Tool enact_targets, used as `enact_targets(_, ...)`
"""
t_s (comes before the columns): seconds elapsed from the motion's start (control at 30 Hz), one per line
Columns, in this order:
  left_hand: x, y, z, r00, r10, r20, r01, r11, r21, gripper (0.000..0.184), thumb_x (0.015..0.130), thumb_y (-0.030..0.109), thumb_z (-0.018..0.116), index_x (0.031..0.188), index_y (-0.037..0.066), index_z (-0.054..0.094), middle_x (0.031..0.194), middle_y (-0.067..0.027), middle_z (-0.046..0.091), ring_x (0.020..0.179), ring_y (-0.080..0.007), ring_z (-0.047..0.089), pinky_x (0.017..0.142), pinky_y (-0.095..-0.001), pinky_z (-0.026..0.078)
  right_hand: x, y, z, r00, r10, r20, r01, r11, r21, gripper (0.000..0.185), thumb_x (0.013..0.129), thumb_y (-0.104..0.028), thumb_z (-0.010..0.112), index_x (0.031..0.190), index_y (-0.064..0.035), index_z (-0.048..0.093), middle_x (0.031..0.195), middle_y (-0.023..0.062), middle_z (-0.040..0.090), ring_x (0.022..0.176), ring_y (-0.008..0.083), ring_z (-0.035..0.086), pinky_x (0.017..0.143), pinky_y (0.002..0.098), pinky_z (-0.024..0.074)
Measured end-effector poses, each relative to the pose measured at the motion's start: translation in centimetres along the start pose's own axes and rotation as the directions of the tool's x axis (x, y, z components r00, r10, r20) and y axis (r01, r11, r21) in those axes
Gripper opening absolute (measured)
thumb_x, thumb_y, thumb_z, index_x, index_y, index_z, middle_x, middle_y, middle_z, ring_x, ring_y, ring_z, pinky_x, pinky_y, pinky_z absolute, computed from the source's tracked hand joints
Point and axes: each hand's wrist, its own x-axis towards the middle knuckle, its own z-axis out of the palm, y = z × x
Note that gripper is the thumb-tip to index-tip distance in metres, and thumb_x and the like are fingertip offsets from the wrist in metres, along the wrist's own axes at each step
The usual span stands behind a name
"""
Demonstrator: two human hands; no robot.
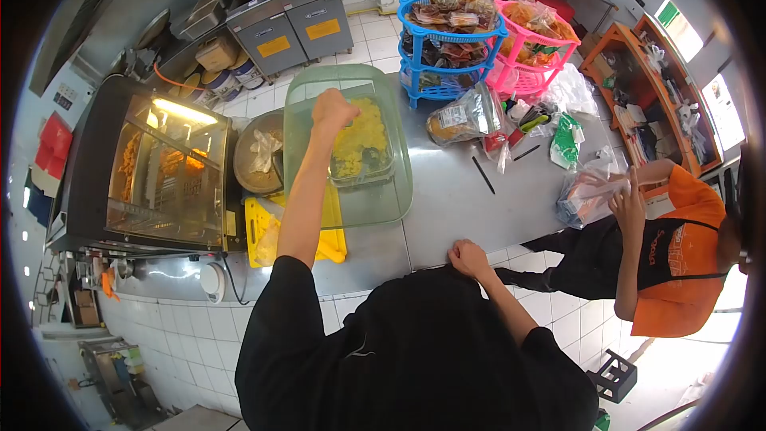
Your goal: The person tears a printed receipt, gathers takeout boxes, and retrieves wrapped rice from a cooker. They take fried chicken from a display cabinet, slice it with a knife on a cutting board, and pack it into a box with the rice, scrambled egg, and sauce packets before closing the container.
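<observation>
A large greenish see-through tub point(403, 191) stands on the steel counter, with a smaller clear container point(363, 182) of yellow chopped food point(359, 137) inside it. Over the upper left of that food is my left hand point(333, 109), its fingers closed; what they hold, if anything, is hidden. My right hand point(468, 258) rests at the counter's front edge, fingers curled, its grip too small to make out. Partly under the tub lies a yellow cutting board point(331, 243). A round metal pan point(254, 172) with a pale crumpled item sits left of the tub.
A lit glass display warmer point(167, 172) is at left. Blue point(452, 32) and pink point(538, 36) tiered baskets hold packets at the back. Bags and two dark sticks lie on the counter point(447, 207). At right a co-worker in orange point(678, 247) handles a plastic bag point(589, 191).
</observation>
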Motion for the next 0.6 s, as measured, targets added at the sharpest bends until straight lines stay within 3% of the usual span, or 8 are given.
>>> enact_targets(0.1,0.1,-0.8,3.2,1.0,0.003,-0.011,-0.003,1.0,0.029,0.039,0.065,0.026,0.085,0.089,-0.003,0.074,0.095,-0.0213,0.074,0.092,-0.0334,0.073,0.079,-0.0421,0.059,-1.3,-2.5,-1.3,0.986,0.071,-0.15,-0.047,0.987,0.156,0.025,0.087,-0.028,0.063,0.081,-0.0038,0.061,0.084,0.0202,0.064,0.083,0.0421,0.064,0.073,0.0509,0.0499)
enact_targets(0.2,1.1,-2.0,5.3,0.999,-0.031,0.029,0.03,0.999,0.038,0.04,0.065,0.026,0.085,0.093,-0.001,0.075,0.099,-0.0207,0.074,0.095,-0.0336,0.073,0.081,-0.042,0.059,-2.1,-2.5,-1.1,0.983,0.073,-0.166,-0.046,0.986,0.162,0.023,0.085,-0.024,0.064,0.081,-0.0021,0.059,0.077,0.0183,0.064,0.076,0.0389,0.064,0.069,0.0486,0.0496)
enact_targets(0.3,1.4,-2.9,6.4,0.998,-0.045,0.052,0.045,0.999,0.004,0.043,0.065,0.026,0.085,0.098,0.0,0.075,0.103,-0.0204,0.074,0.097,-0.0344,0.072,0.083,-0.0423,0.059,-1.4,0.9,1.4,0.981,0.095,-0.169,-0.024,0.924,0.381,0.024,0.084,-0.021,0.067,0.073,-0.002,0.056,0.061,0.0092,0.054,0.049,0.023,0.051,0.052,0.0421,0.0437)
enact_targets(0.37,1.5,-3.6,7.0,0.998,-0.037,0.048,0.04,0.998,-0.044,0.045,0.065,0.025,0.084,0.101,0.0,0.074,0.104,-0.0201,0.074,0.099,-0.0351,0.072,0.084,-0.0423,0.059,-1.1,0.3,-1.4,0.91,0.317,0.268,-0.404,0.529,0.746,0.025,0.083,-0.021,0.068,0.072,-0.0023,0.056,0.059,0.0049,0.051,0.044,0.0156,0.041,0.046,0.0378,0.0378)
enact_targets(0.4,1.4,-3.8,7.4,0.999,-0.033,0.042,0.035,0.998,-0.044,0.045,0.066,0.026,0.084,0.101,0.001,0.074,0.105,-0.0204,0.073,0.1,-0.0348,0.072,0.084,-0.0423,0.059,-1.0,-0.3,-2.9,0.809,0.315,0.496,-0.574,0.243,0.782,0.025,0.083,-0.021,0.068,0.071,-0.0025,0.056,0.058,0.0028,0.049,0.042,0.0119,0.036,0.044,0.0356,0.0348)
enact_targets(0.53,1.0,-4.5,7.7,0.992,-0.089,0.085,0.089,0.996,-0.001,0.047,0.068,0.032,0.083,0.102,0.002,0.073,0.108,-0.0218,0.072,0.102,-0.0363,0.07,0.086,-0.0426,0.058,-0.5,-1.1,-3.6,0.797,0.327,0.507,-0.587,0.226,0.777,0.029,0.085,-0.025,0.068,0.07,-0.0035,0.057,0.058,0.0001,0.047,0.041,0.0084,0.031,0.04,0.0305,0.0291)
enact_targets(0.57,1.1,-5.7,8.6,1.0,-0.006,-0.019,0.007,0.999,0.036,0.046,0.072,0.037,0.08,0.101,0.002,0.073,0.107,-0.0229,0.072,0.104,-0.0397,0.068,0.087,-0.0456,0.056,-0.3,-0.9,-3.2,0.792,0.375,0.482,-0.588,0.254,0.768,0.03,0.086,-0.026,0.068,0.07,-0.0031,0.058,0.057,0.0003,0.047,0.041,0.0086,0.032,0.039,0.0302,0.0291)
enact_targets(0.6,1.7,-8.4,10.6,0.986,0.116,-0.118,-0.122,0.992,-0.039,0.048,0.077,0.04,0.076,0.106,0.001,0.072,0.107,-0.0236,0.071,0.104,-0.0422,0.067,0.09,-0.0476,0.054,-0.5,-0.5,-2.4,0.814,0.349,0.463,-0.569,0.325,0.755,0.029,0.088,-0.029,0.066,0.077,-0.0027,0.059,0.062,0.0022,0.051,0.041,0.0084,0.032,0.038,0.0295,0.0296)
